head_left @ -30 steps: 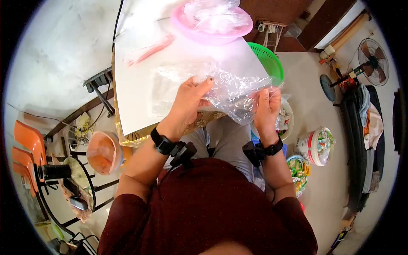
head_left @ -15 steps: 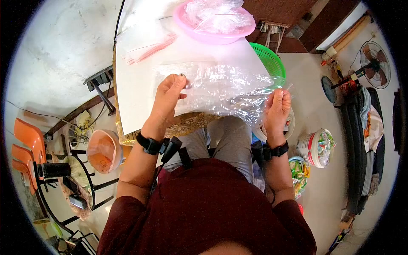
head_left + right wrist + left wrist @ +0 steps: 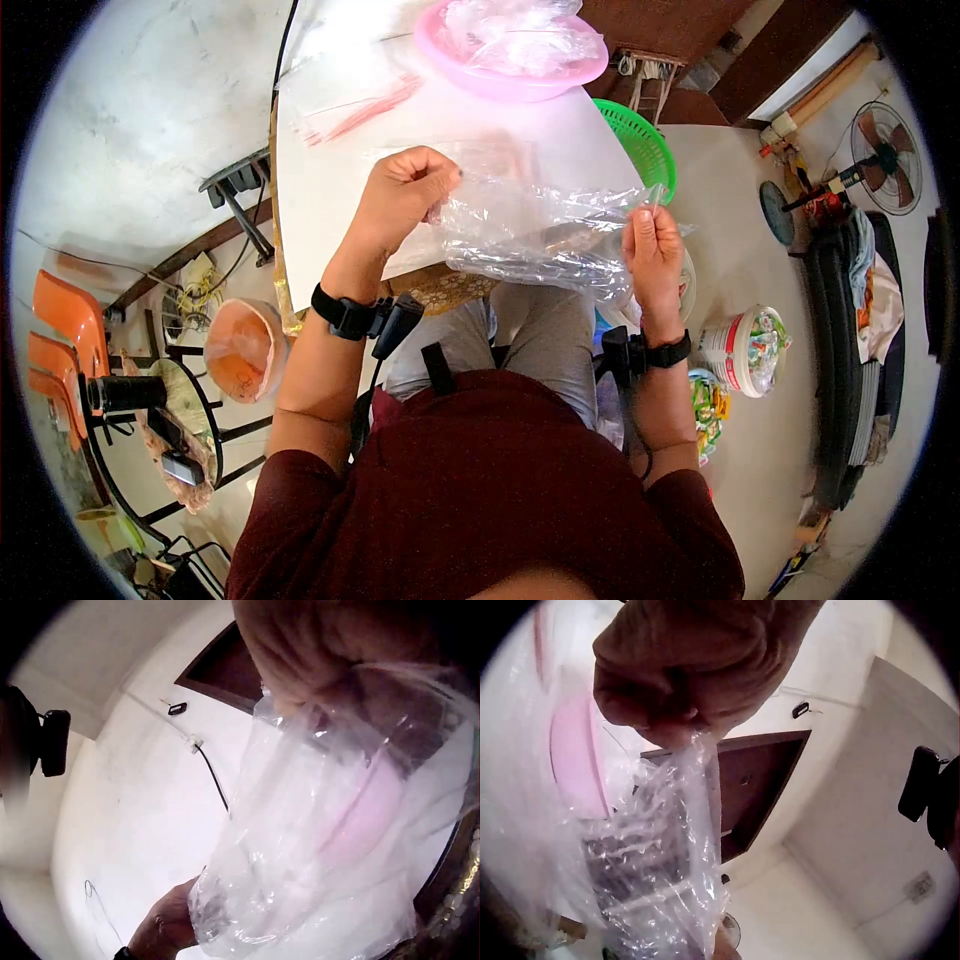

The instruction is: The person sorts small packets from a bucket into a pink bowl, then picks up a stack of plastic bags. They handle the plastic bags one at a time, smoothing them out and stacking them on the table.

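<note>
A clear plastic bag [image 3: 545, 235] stretches between both hands above the near edge of the white table [image 3: 330, 230]. My left hand [image 3: 405, 195] pinches its left end between thumb and curled fingers. At the other end, my right hand [image 3: 655, 250] grips the bag, thumb uppermost, with a crumpled tip poking out above it. In the left wrist view the wrinkled plastic [image 3: 656, 862] hangs down from the left hand [image 3: 697, 667]. The right wrist view shows the film [image 3: 300, 847] spread below the right hand [image 3: 337, 645].
A pink basin [image 3: 520, 85] heaped with clear plastic bags stands at the table's far side. Flat bags with red strips [image 3: 365, 110] lie to its left. Beyond the right edge is a green basket [image 3: 640, 145]; a white bucket of packets [image 3: 735, 350] stands on the floor.
The hands have moved apart, left hand leftward and right hand slightly rightward, drawing the crumpled bag out lengthwise. Half a second ago the left fingers were looser; now they pinch its end.
</note>
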Demonstrator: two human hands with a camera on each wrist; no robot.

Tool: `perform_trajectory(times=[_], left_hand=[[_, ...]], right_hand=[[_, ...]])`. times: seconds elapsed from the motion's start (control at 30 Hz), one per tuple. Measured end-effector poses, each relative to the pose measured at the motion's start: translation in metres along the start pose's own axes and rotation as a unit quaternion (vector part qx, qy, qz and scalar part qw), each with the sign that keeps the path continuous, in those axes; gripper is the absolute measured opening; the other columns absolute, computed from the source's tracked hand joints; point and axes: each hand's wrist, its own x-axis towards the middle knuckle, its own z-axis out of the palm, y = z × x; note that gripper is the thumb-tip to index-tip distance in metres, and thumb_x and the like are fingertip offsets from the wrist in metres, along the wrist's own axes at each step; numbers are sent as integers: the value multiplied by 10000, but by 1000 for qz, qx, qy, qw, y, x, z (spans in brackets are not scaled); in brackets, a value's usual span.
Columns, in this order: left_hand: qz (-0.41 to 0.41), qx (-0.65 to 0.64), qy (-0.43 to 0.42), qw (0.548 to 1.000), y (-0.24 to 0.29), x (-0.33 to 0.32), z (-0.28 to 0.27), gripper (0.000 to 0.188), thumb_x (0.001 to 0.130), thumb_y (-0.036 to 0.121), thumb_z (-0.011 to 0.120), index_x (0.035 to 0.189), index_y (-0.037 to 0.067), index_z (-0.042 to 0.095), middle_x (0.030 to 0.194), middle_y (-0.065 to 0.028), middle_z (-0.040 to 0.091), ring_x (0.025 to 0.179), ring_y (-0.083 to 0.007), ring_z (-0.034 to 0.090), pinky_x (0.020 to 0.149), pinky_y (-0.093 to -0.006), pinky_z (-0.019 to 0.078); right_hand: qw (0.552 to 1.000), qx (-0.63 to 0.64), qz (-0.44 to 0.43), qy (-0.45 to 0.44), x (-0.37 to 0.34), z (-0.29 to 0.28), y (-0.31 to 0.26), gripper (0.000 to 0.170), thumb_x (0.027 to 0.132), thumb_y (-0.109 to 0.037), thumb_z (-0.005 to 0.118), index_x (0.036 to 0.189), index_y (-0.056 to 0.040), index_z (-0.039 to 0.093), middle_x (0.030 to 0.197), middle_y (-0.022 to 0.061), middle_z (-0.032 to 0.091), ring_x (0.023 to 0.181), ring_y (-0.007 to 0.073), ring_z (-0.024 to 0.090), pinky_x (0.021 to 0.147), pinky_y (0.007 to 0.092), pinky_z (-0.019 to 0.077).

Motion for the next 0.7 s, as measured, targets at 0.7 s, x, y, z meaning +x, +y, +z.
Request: perform_trajectory(times=[0.7], left_hand=[[-4, 136, 144, 980, -50, -44, -11, 229, 875, 166, 623, 695, 32, 575, 528, 38, 446, 480, -42, 365, 430, -228, 318]], right_hand=[[986, -123, 94, -56, 29, 30, 18, 212, 913, -201, 499, 759, -59, 525, 550, -23, 436, 428, 51, 394, 384, 209, 318]])
